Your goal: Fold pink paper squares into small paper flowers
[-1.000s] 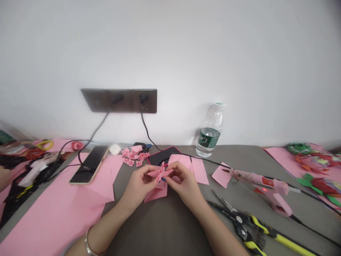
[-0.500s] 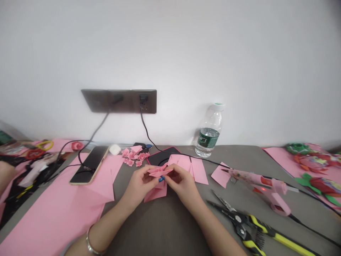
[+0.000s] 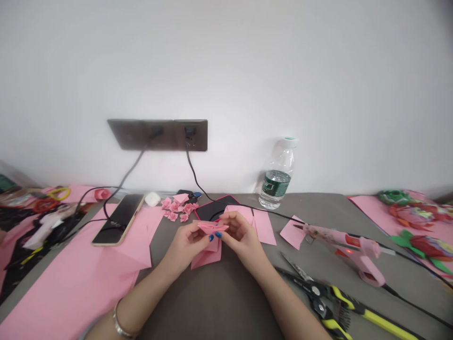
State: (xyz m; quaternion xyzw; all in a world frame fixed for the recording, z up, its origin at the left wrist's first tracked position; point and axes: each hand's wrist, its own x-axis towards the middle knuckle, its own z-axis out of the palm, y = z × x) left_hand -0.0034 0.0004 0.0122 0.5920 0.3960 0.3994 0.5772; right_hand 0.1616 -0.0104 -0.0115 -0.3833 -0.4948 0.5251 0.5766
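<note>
Between my two hands is a small piece of folded pink paper (image 3: pixel 213 228), raised just over the grey table. My left hand (image 3: pixel 186 245) pinches its left end with thumb and fingers. On the right end, my right hand (image 3: pixel 244 238) has a similar pinch, the thumb pressing the front edge. Blue nails show on both thumbs. Under the hands lies a loose pink paper piece (image 3: pixel 207 259). Behind my left hand sits a cluster of small pink paper flowers (image 3: pixel 174 208). Pink paper squares (image 3: pixel 264 225) rest behind my right hand, partly over a dark red-edged device (image 3: pixel 214 208).
A phone (image 3: pixel 118 222) lies on large pink sheets (image 3: pixel 76 283) at left. A water bottle (image 3: pixel 277 179) stands against the wall. To the right are a pink glue gun (image 3: pixel 348 248) with its cord, yellow-black scissors (image 3: pixel 316 293) and paper flowers (image 3: pixel 430 245). A black cable (image 3: pixel 247 206) crosses the table.
The folded paper has tilted slightly between my fingers. My right thumb has shifted a little to the right of the left one, and its blue nail now shows.
</note>
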